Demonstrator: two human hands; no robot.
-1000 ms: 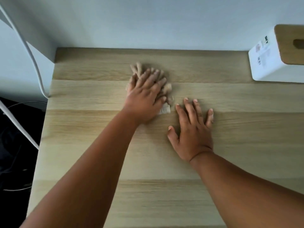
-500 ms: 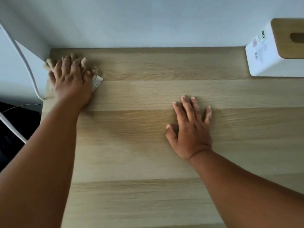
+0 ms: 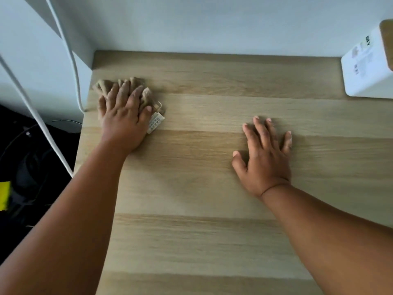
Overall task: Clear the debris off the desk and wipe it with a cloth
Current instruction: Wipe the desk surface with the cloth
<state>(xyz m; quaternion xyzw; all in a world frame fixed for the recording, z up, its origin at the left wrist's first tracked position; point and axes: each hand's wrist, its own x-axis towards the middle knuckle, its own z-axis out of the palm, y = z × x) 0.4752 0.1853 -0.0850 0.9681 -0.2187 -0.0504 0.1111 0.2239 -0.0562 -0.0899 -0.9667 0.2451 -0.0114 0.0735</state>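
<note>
A crumpled beige cloth (image 3: 104, 86) with a white tag lies on the light wooden desk (image 3: 202, 188), close to its back left corner. My left hand (image 3: 124, 122) presses flat on the cloth, fingers spread over it and pointing to the wall. Only the cloth's far edge and its tag show around the hand. My right hand (image 3: 264, 158) rests palm down on the bare desk, right of centre, fingers apart and holding nothing. No debris shows on the desk.
A white box (image 3: 365, 67) with a wooden top stands at the back right corner. White cables (image 3: 72, 67) hang past the desk's left edge. Dark objects lie on the floor at the left. A pale wall runs behind the desk.
My left hand slid the cloth from the desk's middle to the far left corner, then a little back to the right. My right hand has stayed flat in place.
</note>
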